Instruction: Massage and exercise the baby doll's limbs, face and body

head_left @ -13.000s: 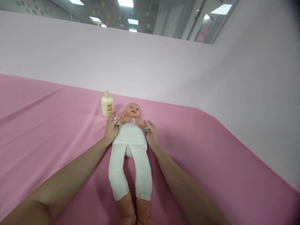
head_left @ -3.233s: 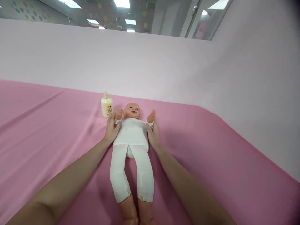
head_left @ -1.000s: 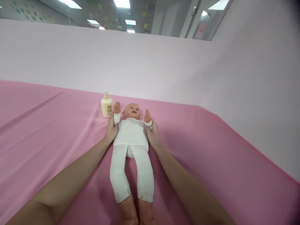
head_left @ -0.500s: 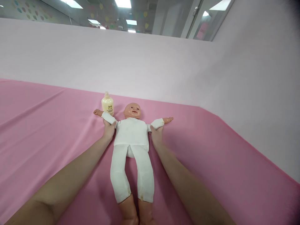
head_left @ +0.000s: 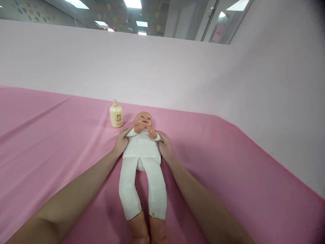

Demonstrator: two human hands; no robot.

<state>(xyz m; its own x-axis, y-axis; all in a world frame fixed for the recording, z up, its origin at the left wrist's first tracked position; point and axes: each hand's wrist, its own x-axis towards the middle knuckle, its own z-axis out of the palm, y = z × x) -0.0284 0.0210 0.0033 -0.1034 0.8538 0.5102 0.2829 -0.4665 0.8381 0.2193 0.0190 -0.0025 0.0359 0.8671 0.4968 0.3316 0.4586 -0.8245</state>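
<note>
1. Plastic baby doll in white cloth top and leggings [head_left: 143,149] lies face up on the pink sheet, head at 12 o'clock, bare feet at 6 o'clock near the bottom edge of the head view.
2. Change vs half a second ago: the doll's arms were spread flat out to 9 and 3 o'clock; now both are folded in, small fists together just under the chin.
3. Vs one second ago: the arms pointed straight up beside the head. Torso and legs have not moved.
4. Left hand [head_left: 121,141] sits at the doll's 9 o'clock side, fingers loosely curved around the sleeved upper arm and shoulder, pressing it inward. Partly open, not a full fist.
5. Right hand [head_left: 164,146] mirrors it at 3 o'clock, fingers cupped on the other sleeve.
6. Materials: glossy hard plastic head and limbs, soft matte knit clothing, slightly soiled at the leg cuffs.
7. Small cream-yellow plastic bottle with rounded shoulders and narrow cap [head_left: 116,116] stands upright at 11 o'clock of the doll's head, near but apart.
8. Smooth pink fabric sheet [head_left: 50,135] shows long shallow creases; a pale pink matte partition [head_left: 152,74] rises behind at 12 o'clock.
</note>
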